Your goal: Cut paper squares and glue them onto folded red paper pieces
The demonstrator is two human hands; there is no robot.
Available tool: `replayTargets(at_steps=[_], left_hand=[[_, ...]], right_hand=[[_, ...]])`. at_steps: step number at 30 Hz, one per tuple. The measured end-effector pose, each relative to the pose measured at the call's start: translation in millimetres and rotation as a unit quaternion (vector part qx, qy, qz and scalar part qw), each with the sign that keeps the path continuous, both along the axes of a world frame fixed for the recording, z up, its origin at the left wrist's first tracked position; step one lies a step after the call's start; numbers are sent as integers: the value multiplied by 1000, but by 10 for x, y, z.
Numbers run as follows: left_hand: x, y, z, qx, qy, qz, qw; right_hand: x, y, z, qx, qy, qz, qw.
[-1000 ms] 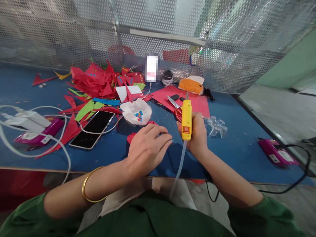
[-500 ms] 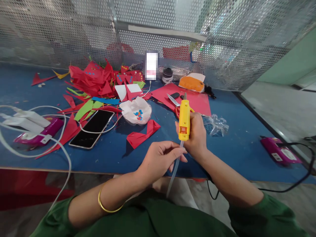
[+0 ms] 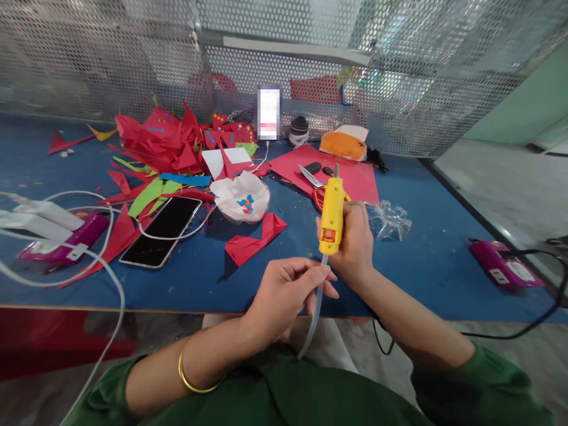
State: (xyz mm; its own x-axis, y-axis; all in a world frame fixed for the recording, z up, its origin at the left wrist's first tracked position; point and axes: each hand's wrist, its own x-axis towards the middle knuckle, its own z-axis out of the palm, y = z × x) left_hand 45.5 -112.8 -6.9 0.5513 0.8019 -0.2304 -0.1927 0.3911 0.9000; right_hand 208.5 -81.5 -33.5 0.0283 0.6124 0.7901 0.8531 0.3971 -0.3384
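A yellow glue gun [image 3: 332, 216] is gripped in my right hand [image 3: 355, 242], its metal nozzle pointing away from me. From its rear end a translucent glue stick [image 3: 315, 322] sticks out and bends down toward my lap. My left hand [image 3: 288, 290] pinches that stick between thumb and fingers, just behind the gun. A folded red paper piece [image 3: 255, 239] lies on the table left of the gun. Past the nozzle, scissors [image 3: 313, 177] with orange-red handles rest on a red paper sheet [image 3: 359, 177], partly hidden by the gun.
A bowl [image 3: 243, 198] lined with white paper holds small coloured bits. Left are a dark phone [image 3: 162, 232], a pile of red paper cutouts [image 3: 160, 139], white cables and a purple power strip [image 3: 91, 231]. Crumpled clear plastic [image 3: 390, 220] and another purple power strip [image 3: 503, 264] lie right.
The view has shifted slightly. Both hands keep their hold on the gun and glue stick; the stick looks a little more bent.
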Motion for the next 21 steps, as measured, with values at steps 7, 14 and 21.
replayTargets(at_steps=[7, 14, 21], left_hand=[[3, -14, 12, -10, -19, -3, 1000], [8, -1, -11, -6, -30, 1, 1000], [-2, -4, -1, -4, -38, 4, 999]], right_hand=[[-15, -7, -5, 7, -2, 0, 1000], [-27, -22, -5, 16, 2, 1, 1000], [-37, -23, -14, 8, 2, -2, 1000]])
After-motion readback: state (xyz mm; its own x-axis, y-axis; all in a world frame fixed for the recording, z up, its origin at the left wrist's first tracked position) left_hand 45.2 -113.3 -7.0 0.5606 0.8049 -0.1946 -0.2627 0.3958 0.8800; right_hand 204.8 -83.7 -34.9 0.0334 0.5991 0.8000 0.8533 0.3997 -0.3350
